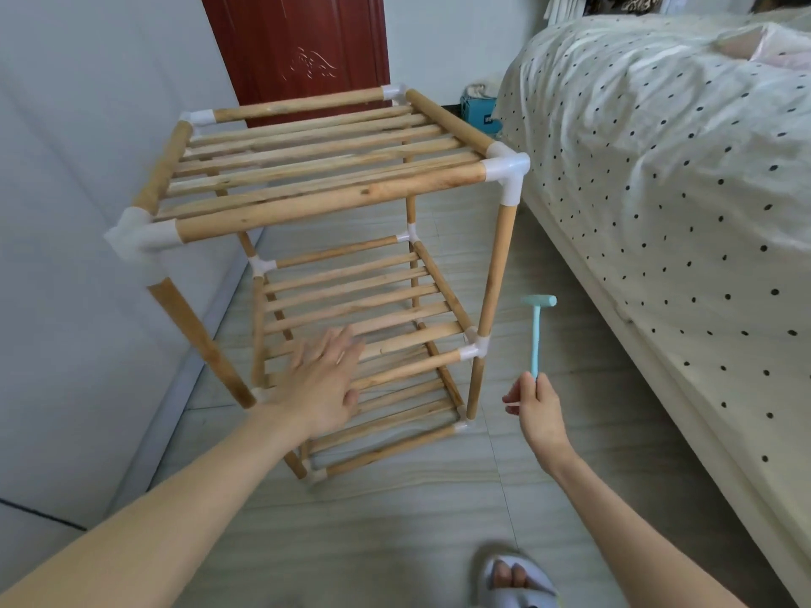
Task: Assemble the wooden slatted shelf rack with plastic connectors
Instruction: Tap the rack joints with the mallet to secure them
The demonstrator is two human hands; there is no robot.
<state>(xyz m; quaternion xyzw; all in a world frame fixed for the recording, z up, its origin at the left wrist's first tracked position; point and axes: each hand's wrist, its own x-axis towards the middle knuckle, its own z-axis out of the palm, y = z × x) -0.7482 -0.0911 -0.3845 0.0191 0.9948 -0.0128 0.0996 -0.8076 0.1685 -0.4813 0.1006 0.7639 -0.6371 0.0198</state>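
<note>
The wooden slatted rack (333, 195) stands upright on the tiled floor with three slatted tiers. White plastic connectors (504, 168) join its round poles at the corners. My left hand (324, 388) reaches out in front of the middle tier with fingers straight and spread, holding nothing. To the right of the rack, my right hand (533, 405) pinches the lower end of a small light-blue plastic hammer (536, 331), whose head points up beside the rack's front right post.
A bed (658, 177) with a dotted cover fills the right side, close to the rack. A white wall runs along the left and a red door (298, 41) stands behind. A blue box (476, 109) sits by the bed. My slippered foot (511, 579) is at the bottom.
</note>
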